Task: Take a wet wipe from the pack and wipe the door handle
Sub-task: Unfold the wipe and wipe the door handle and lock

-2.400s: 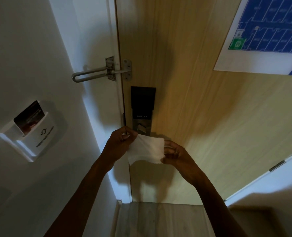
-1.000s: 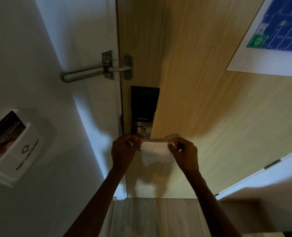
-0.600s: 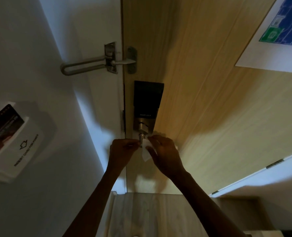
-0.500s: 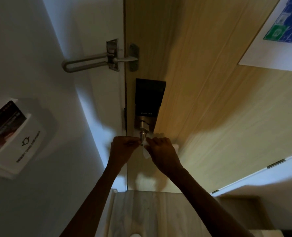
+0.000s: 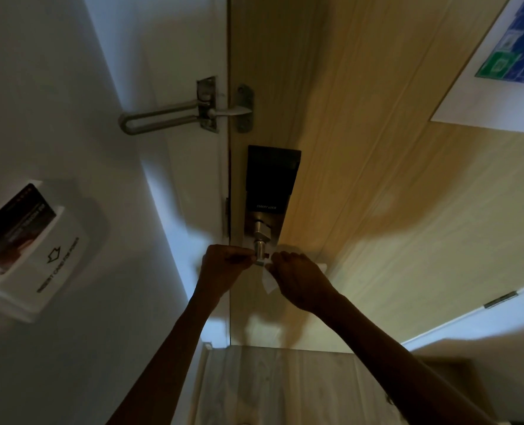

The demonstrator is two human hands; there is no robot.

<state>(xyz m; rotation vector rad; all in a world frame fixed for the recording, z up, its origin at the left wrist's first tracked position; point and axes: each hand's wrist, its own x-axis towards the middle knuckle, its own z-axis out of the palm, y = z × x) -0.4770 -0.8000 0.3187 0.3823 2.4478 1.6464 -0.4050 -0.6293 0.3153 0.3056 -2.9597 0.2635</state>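
The metal door handle juts out below a black smart lock plate on the wooden door. The white wet wipe is draped over the handle's lever, which is mostly hidden. My right hand presses the wipe around the lever from the right. My left hand pinches the wipe's left end beside the handle's stem. The wipe pack is not in view.
A metal swing-bar door guard spans the frame above the lock. A white key-card holder with a dark card sits on the left wall. An evacuation plan hangs on the door at upper right. Pale wood floor lies below.
Both hands brought the spread wipe up to the handle and laid it over the lever. My right hand then slid left and closed over wipe and lever; the view shifted slightly.
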